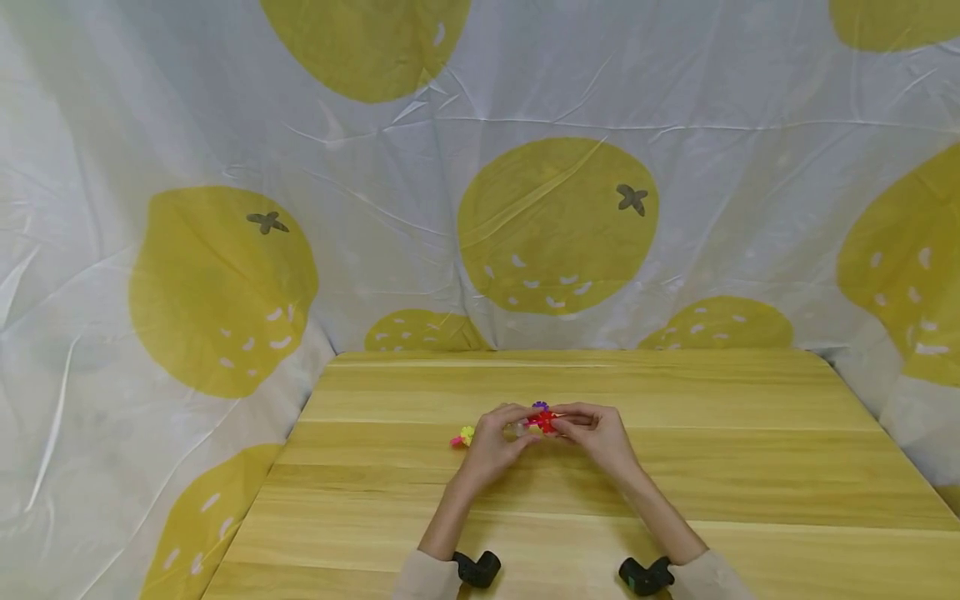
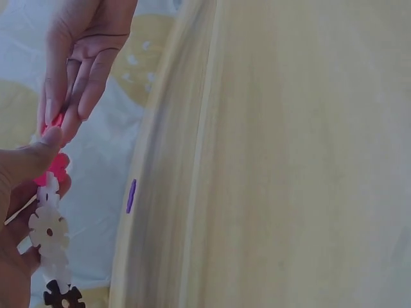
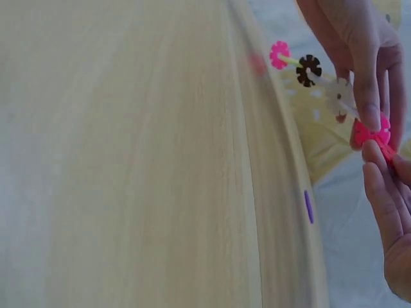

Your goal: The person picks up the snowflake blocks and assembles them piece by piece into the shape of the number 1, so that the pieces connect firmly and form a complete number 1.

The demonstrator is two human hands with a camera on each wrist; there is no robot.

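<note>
A chain of notched plastic snowflake discs stretches between both hands above the table. My left hand (image 1: 495, 446) grips it around a pink disc (image 3: 374, 130), with thumb against fingers. From there the chain runs out to the left through white discs (image 2: 49, 228), a dark brown disc (image 3: 309, 70), a thin yellow one (image 3: 290, 61) and a pink end disc (image 3: 279, 55). My right hand (image 1: 600, 435) pinches a red disc (image 1: 546, 422) against the pink one; fingers partly hide where they meet. Just beyond the hands, a purple disc (image 1: 541, 405) lies on the table.
The wooden table (image 1: 750, 467) has its far edge against a hanging cloth (image 1: 420, 208) printed with yellow fruit. Black devices (image 1: 478, 570) are strapped at both wrists. A blurred red spot shows near the table edge in the right wrist view.
</note>
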